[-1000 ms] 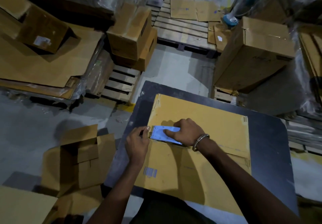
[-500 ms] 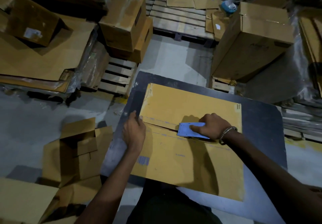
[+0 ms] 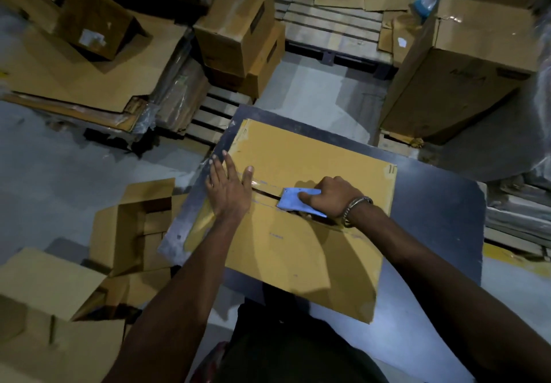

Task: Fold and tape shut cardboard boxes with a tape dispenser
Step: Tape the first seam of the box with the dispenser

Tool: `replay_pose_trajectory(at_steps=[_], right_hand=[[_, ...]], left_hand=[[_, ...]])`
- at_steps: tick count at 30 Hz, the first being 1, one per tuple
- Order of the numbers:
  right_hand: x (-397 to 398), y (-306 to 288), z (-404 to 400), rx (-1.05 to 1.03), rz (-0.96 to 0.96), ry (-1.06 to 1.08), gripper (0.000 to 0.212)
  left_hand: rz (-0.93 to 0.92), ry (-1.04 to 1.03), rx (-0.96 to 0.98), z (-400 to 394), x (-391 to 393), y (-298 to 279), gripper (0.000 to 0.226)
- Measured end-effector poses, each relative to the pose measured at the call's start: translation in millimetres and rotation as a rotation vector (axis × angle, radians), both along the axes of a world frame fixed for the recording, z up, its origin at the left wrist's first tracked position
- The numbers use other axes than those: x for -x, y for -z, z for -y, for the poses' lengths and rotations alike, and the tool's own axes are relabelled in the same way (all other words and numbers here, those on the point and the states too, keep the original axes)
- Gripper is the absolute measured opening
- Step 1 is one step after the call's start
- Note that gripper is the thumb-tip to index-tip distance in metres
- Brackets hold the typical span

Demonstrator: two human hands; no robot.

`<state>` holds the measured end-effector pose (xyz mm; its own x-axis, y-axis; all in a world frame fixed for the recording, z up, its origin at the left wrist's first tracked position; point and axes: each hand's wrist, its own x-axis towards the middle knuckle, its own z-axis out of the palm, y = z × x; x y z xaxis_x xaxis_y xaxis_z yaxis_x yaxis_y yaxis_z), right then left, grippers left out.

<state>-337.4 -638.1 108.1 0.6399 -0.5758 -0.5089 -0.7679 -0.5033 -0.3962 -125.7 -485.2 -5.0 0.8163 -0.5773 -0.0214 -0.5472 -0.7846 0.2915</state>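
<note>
One cardboard box [image 3: 298, 227], one tape dispenser [image 3: 295, 202], two hands. Box is tan, flaps folded shut, centre seam partly taped, lying flat on dark table [image 3: 441, 221]. Left hand [image 3: 228, 187] flat, fingers straight, pressing the seam at box's left end. Right hand [image 3: 334, 197] curled around blue dispenser, on the seam mid-box; metal bracelet [image 3: 354, 208] on the wrist. Grey concrete floor [image 3: 59, 168], wooden pallets [image 3: 331, 25], stacked cartons [image 3: 238, 36], one opened box [image 3: 134, 227] on the floor at left.

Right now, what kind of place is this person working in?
Probably a warehouse or packing area. Wooden pallets sit on a bare concrete floor, with cardboard boxes stacked around. On a dark table, the person's right hand runs a tape dispenser along a box.
</note>
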Motion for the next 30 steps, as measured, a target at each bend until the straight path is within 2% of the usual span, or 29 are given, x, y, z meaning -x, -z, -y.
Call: replay_pose_trajectory(at_steps=[5, 10, 19, 24, 27, 30], right_hand=[[46, 4, 3, 0.068, 0.016, -0.011, 0.064], [85, 2, 18, 0.114, 0.019, -0.014, 0.066], [155, -1, 39, 0.123, -0.006, 0.031, 0.077], [140, -1, 32, 0.205, -0.032, 0.012, 0.066], [133, -3, 32, 0.186, -0.077, -0.004, 0.063], [131, -1, 34, 0.171, -0.108, 0.007, 0.057]], left_hand=[[0.113, 0.007, 0.019, -2, 1, 5, 0.076], [0.015, 0.004, -0.027, 0, -1, 2, 0.082], [0.011, 0.02, -0.017, 0, -4, 4, 0.083], [0.06, -0.008, -0.012, -2, 3, 4, 0.082], [0.06, 0.067, -0.167, -2, 42, -1, 0.077], [-0.015, 0.27, -0.167, 6, 119, -6, 0.08]])
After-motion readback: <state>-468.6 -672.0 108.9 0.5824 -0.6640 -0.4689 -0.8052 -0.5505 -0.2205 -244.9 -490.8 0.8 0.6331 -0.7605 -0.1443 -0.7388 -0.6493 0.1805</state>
